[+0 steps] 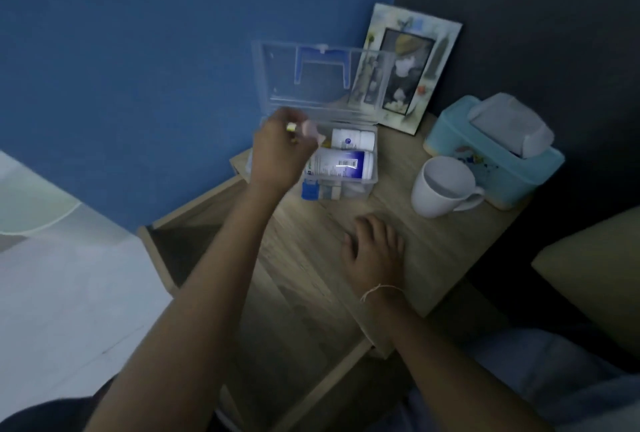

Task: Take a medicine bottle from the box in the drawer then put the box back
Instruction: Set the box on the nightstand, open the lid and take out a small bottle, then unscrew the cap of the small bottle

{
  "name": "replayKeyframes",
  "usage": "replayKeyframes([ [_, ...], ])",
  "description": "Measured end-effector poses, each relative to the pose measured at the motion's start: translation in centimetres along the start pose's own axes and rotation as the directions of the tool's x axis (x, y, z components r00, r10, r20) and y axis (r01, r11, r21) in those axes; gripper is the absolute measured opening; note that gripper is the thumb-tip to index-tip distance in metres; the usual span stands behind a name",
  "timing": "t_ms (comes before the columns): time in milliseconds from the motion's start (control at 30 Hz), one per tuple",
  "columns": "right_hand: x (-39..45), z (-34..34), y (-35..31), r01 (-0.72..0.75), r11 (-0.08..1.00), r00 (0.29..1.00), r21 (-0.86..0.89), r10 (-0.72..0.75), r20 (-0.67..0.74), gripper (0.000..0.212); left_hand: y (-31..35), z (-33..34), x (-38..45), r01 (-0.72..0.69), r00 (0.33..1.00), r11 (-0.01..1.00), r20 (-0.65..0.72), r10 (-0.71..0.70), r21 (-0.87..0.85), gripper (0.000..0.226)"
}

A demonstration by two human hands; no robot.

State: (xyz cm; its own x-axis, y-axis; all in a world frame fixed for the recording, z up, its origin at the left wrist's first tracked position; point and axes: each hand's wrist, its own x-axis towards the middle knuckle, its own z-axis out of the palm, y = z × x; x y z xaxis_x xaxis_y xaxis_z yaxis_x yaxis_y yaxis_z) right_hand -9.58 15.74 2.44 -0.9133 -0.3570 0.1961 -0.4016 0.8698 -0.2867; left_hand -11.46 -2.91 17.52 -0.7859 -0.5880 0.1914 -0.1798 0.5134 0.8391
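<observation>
A clear plastic box (360, 186) stands on the wooden nightstand top (433, 251) with its lid (318, 82) raised upright. Inside lie a large white bottle with a blue label (343, 163) and a smaller white bottle (353, 140). My left hand (280, 151) hovers over the box's left part, fingers pinched on a small blurred item with a yellow tip (292, 127). My right hand (375, 251) rests flat on the nightstand in front of the box, holding nothing. The drawer (214, 224) is pulled out below, at the left.
A white mug (441, 187) stands right of the box, with a light blue tissue box (495, 151) behind it. A picture frame (405, 68) leans on the dark wall. The blue wall is behind the box; a beige cushion (595, 269) is at the right.
</observation>
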Motion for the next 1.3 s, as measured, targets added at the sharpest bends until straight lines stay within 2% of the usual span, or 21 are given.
replayKeyframes([
  [67,-0.2,-0.7,-0.1,-0.009,1.0,0.998,-0.015,0.009,0.059,0.035,-0.2,-1.0,-4.3,0.03,0.999,0.994,-0.024,-0.033,-0.105,0.021],
  [133,-0.4,-1.6,-0.3,-0.029,0.999,0.995,0.017,0.028,0.093,0.034,-0.9,-1.5,-8.7,0.094,0.996,0.988,0.007,-0.094,-0.121,0.021],
  [200,-0.5,-2.4,-0.7,-0.045,0.992,0.983,0.114,0.023,0.18,0.034,-2.0,-1.6,-12.4,0.174,0.983,0.977,0.078,-0.165,-0.12,0.031],
  [267,-1.1,-3.7,-1.7,-0.117,0.943,0.952,0.311,0.018,0.306,0.029,-2.6,-2.0,-15.2,0.196,0.974,0.973,0.138,-0.179,-0.12,0.04],
  [300,-1.7,-4.7,-2.5,-0.229,0.859,0.923,0.459,0.041,0.382,0.025,-2.6,-2.3,-16.1,0.187,0.974,0.973,0.156,-0.166,-0.133,0.038],
  [367,-3.3,-6.9,-4.2,-0.489,0.565,0.837,0.665,0.09,0.54,0.02,-2.3,-2.9,-17.6,0.149,0.975,0.97,0.192,-0.111,-0.193,0.027],
  [400,-4.1,-7.9,-4.8,-0.588,0.408,0.786,0.699,0.083,0.612,0.016,-2.1,-3.1,-18.3,0.129,0.975,0.968,0.204,-0.084,-0.217,0.027],
  [467,-5.4,-9.1,-5.5,-0.734,0.095,0.672,0.672,-0.033,0.739,0.019,-2.0,-3.4,-19.5,0.088,0.976,0.98,0.214,-0.048,-0.18,0.027],
  [500,-5.8,-9.5,-5.5,-0.777,-0.026,0.628,0.629,-0.102,0.771,0.023,-2.1,-3.5,-19.9,0.061,0.976,0.988,0.214,-0.03,-0.14,0.028],
  [567,-6.4,-10.2,-5.1,-0.821,-0.173,0.569,0.544,-0.182,0.802,0.027,-2.4,-3.8,-20.6,-0.006,0.978,0.998,0.207,0.02,-0.066,0.032],
  [667,-7.0,-10.3,-4.4,-0.846,-0.234,0.528,0.479,-0.237,0.816,0.026,-2.6,-4.5,-21.2,-0.123,0.974,0.99,0.202,0.105,0.076,0.039],
  [733,-7.3,-10.1,-4.1,-0.845,-0.249,0.53,0.474,-0.27,0.804,0.024,-2.4,-4.8,-21.4,-0.203,0.956,0.969,0.245,0.165,0.14,0.045],
  [800,-7.6,-9.8,-3.8,-0.836,-0.285,0.543,0.469,-0.306,0.782,0.024,-2.0,-4.9,-21.5,-0.282,0.925,0.949,0.303,0.229,0.144,0.043],
  [900,-8.1,-9.3,-3.1,-0.821,-0.367,0.555,0.438,-0.331,0.763,0.036,-1.1,-5.1,-21.3,-0.351,0.886,0.931,0.357,0.295,0.102,0.035],
  [1067,-9.1,-9.0,-3.4,-0.759,-0.5,0.608,0.417,-0.316,0.729,0.034,-0.1,-4.3,-21.3,-0.33,0.914,0.915,0.321,0.248,0.232,0.033],
  [1167,-9.4,-8.9,-3.5,-0.742,-0.515,0.628,0.429,-0.311,0.713,0.036,0.4,-3.7,-21.5,-0.304,0.937,0.881,0.281,0.207,0.363,0.039],
  [1233,-9.4,-8.8,-3.3,-0.753,-0.482,0.622,0.449,-0.299,0.724,0.043,0.5,-3.8,-21.5,-0.305,0.934,0.895,0.288,0.213,0.327,0.041],
  [1300,-9.2,-8.8,-3.1,-0.756,-0.455,0.624,0.47,-0.285,0.728,0.048,0.7,-4.0,-21.4,-0.323,0.9,0.928,0.362,0.241,0.186,0.046],
])
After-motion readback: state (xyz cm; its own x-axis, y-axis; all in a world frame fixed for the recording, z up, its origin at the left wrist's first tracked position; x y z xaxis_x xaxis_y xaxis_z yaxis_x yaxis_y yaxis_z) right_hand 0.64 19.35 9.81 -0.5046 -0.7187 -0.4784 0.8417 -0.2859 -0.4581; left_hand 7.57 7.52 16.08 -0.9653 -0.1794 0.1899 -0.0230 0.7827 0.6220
